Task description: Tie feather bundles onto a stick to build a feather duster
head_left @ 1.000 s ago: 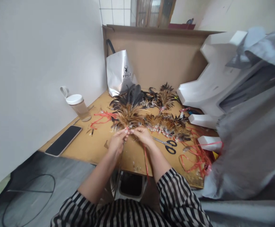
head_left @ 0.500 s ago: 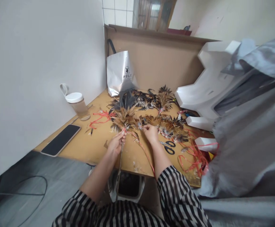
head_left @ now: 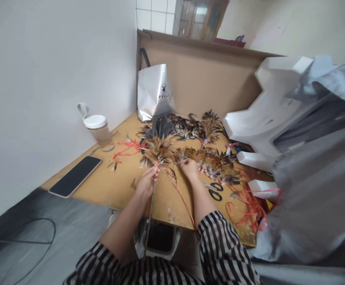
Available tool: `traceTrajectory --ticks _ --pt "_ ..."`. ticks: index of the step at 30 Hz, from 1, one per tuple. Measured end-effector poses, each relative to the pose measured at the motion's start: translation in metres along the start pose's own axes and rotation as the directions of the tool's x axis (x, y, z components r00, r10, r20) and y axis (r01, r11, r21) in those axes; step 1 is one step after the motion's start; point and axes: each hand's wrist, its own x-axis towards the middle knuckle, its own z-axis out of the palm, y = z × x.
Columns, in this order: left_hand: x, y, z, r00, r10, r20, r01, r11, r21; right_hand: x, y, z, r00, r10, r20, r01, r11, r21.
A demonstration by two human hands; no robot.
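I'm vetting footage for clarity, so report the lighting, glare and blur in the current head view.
Head view: fairly even light, with a bright sheen on the shiny silver bag, its black lettering readable; head view: soft detail, the tips of the brown-and-black feather bundle in the left hand smearing together; head view: wide-angle stretch apparently making the clear-walled, white-lidded cup lean.

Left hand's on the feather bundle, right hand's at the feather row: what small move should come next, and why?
Probably, the right hand should bring a tuft from the brown feather row to the feather bundle: it sits at the row's left end, the left hand pinches the bundle's base, and a red strip trails from there.
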Motion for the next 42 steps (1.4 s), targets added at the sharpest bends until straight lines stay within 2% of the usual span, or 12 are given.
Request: traceTrajectory --ticks 3,5,7,11,13,16,24,28,31,36,39,42 --pt "0.001 -0.001 -0.002 1.0 0.007 0.016 -0.007 1.0 0.002 0.002 0.009 0.001 1.0 0.02 0.017 -0.023 0.972 0.233" --pt "0.001 -0.001 -0.003 0.999 0.011 0.03 -0.012 1.0 0.002 0.001 0.011 0.002 0.996 0.06 0.068 -0.082 0.918 0.388" --pt "0.002 -0.002 -0.005 0.999 0.013 0.039 -0.013 1.0 -0.002 0.0 0.01 0.003 0.982 0.111 0.154 -0.177 0.825 0.537" --pt "0.001 -0.002 -0.006 0.999 0.015 0.045 -0.015 1.0 -0.005 -0.002 0.005 0.002 0.957 0.15 0.249 -0.289 0.566 0.772" --pt "0.001 -0.002 -0.005 0.999 0.016 0.047 -0.016 1.0 -0.009 -0.001 0.004 -0.001 0.943 0.161 0.292 -0.333 0.457 0.824" --pt "0.0 -0.003 -0.005 0.999 0.023 0.038 -0.023 1.0 -0.009 0.0 0.004 -0.008 0.918 0.137 0.372 -0.396 0.342 0.852" --pt "-0.001 -0.002 -0.003 0.999 0.024 0.031 -0.023 1.0 -0.015 0.001 0.008 -0.019 0.886 0.009 0.464 -0.46 0.147 0.876" --pt "-0.002 -0.002 -0.002 0.999 0.019 0.033 -0.018 1.0 -0.012 0.001 0.008 -0.02 0.884 0.039 0.465 -0.467 0.095 0.879" --pt "-0.001 -0.002 -0.002 0.999 0.026 0.034 -0.026 1.0 -0.005 0.001 0.006 -0.021 0.888 0.08 0.452 -0.459 0.105 0.882" --pt "-0.001 -0.003 -0.002 0.999 0.037 0.022 -0.037 0.999 0.002 -0.004 -0.004 -0.029 0.938 0.089 0.335 -0.343 0.107 0.933" --pt "-0.001 -0.004 -0.001 0.999 0.045 0.019 -0.046 0.999 0.012 -0.013 -0.016 -0.035 0.956 -0.016 0.293 -0.289 0.127 0.949" --pt "-0.002 -0.006 0.0 0.998 0.065 0.012 -0.066 0.997 0.034 -0.027 -0.032 -0.036 0.933 -0.185 0.31 -0.268 0.22 0.938"
